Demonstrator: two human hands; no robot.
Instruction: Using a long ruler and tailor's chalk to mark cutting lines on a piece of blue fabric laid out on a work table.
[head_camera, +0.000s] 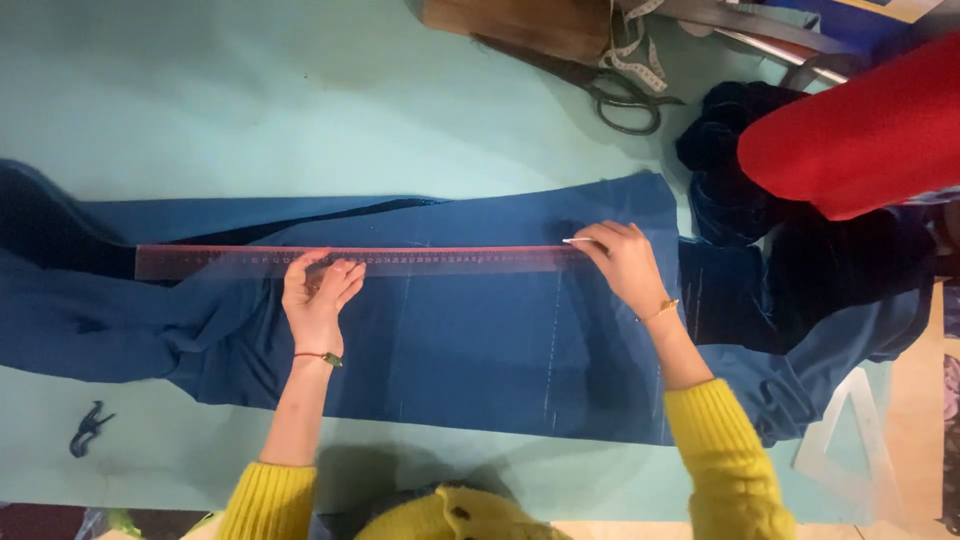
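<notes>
Teal tabletop carries blue cloth; left hand lies flat, pinning the clear ruler to it, while right hand pinches white chalk at the ruler's end.

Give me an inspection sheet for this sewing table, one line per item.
Surface: pale turquoise tabletop, largely covered by fabric.
Job's things: long translucent pink plastic ruler lying flat on the spread blue fabric; thin white chalk piece at its right end.
Clutter: dark metal scissors, white tape measure, clear plastic set square, dark navy velvet cloth, small dark fabric scrap.
Hands: left hand pressed flat on the ruler; right hand pinching the chalk in its fingers.
Cables: nothing seen.
Surroundings: red roll at upper right; brown wooden block at top.
</notes>
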